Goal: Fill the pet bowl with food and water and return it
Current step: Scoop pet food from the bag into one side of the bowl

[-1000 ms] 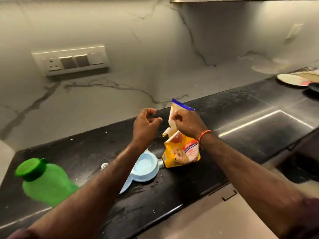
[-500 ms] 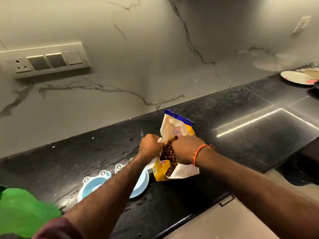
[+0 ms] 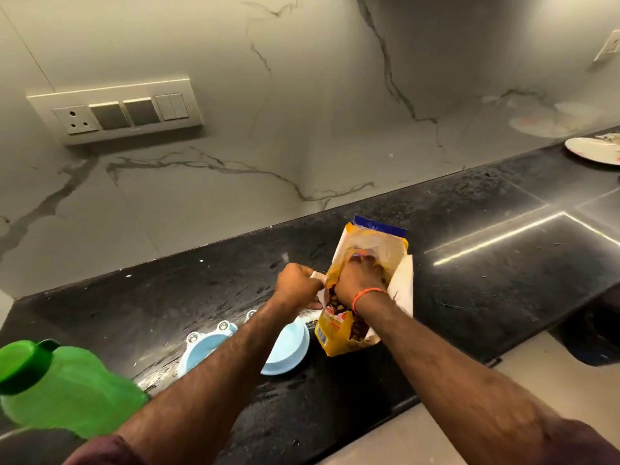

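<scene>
Hands: my left hand (image 3: 297,284) is pinching the torn edge of the yellow pet food bag (image 3: 365,290), holding its mouth wide; my right hand (image 3: 360,278) is reaching inside among the brown kibble (image 3: 339,305), fingers hidden, so I cannot tell its grip.
Bowl: I am seeing the blue double pet bowl (image 3: 285,344) sitting on the black counter (image 3: 469,280), just beside the bag, partly under my left forearm.
Water: I am noting the green bottle (image 3: 63,391) standing capped, near left.
Progress: I am judging both wells empty; food, water and return remaining.
</scene>
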